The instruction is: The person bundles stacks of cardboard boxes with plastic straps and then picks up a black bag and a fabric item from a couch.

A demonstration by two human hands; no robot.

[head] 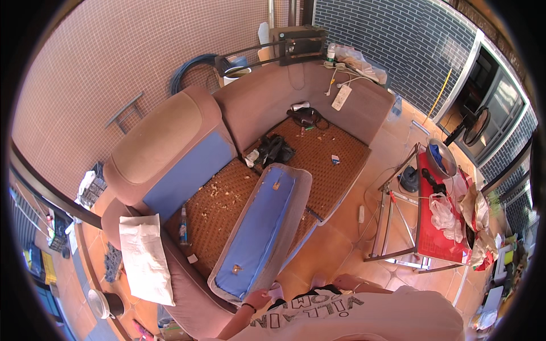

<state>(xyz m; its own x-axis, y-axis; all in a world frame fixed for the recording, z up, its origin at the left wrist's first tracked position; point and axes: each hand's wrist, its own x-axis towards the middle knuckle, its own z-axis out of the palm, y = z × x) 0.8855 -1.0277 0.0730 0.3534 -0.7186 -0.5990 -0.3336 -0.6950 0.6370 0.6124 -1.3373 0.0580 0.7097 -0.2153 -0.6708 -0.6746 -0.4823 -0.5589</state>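
Note:
A long sofa cushion (254, 232) lies aslant across the sofa base, its blue lining facing up and its brown fabric rim around it. My left hand (257, 299), with a dark band at the wrist, is at the cushion's near end; whether it grips or only overlaps it is unclear. My right hand (346, 282) is beside my body, apart from the cushion, with its fingers partly hidden. Crumbs and debris litter the woven brown sofa base (222, 192). A plastic bottle (183, 228) lies at its left side, and a black plastic bag (275, 150) sits beyond the cushion.
A second backrest cushion (160, 143) leans at the left. White sheet material (145, 260) covers part of the armrest. A power strip (341, 98) hangs over the sofa back. At right stand a red folding table (431, 234) with bags and a pan, and a fan (475, 125).

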